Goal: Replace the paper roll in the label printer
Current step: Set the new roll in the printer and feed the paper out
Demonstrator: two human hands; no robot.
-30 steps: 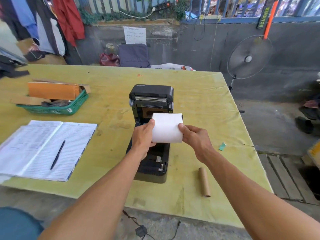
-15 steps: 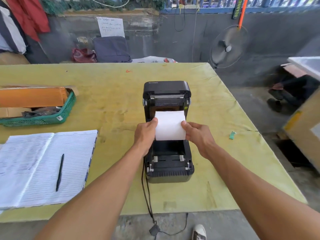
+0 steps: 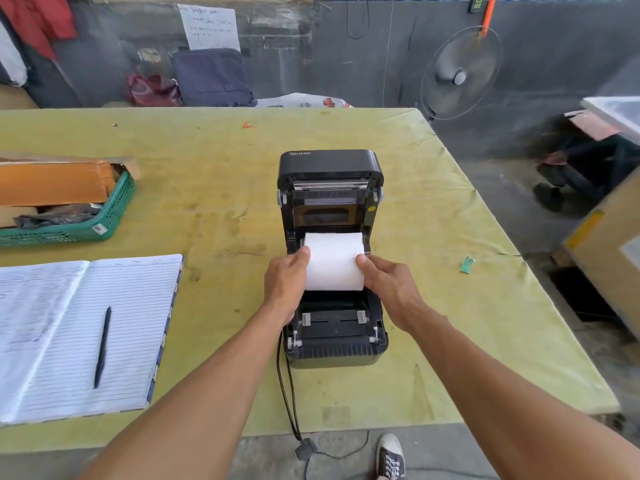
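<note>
Paper roll (image 3: 334, 261), white, sits crosswise over the open bay of the black label printer (image 3: 332, 337), held between both hands. Left hand (image 3: 285, 284) presses on the roll's left end, thumb up near the top edge, fingers curled round the end & partly hidden behind the printer wall. Right hand (image 3: 389, 289) does the same on the right end, thumb tip on the roll's front face near the edge. Both grips closed on the roll; can't tell whether the roll already rests in the bay or hangs just above it. Printer lid (image 3: 330, 168) is tipped up & back, standing upright behind the roll, "Xprinter" on its top. Front of the printer shows two grey paper guides, uncovered below the roll. Black cable (image 3: 285, 386) runs from the printer's near left corner off the table edge.

Printer stands mid-table on a yellow-green cloth (image 3: 214, 188). Left of it, well apart: open lined notebook (image 3: 131, 327) w/ a black pen (image 3: 102, 346) lying on the page. Farther back left, green basket (image 3: 114, 216) w/ an orange box in it. Small green scrap (image 3: 467, 264) on the cloth to the right.
</note>
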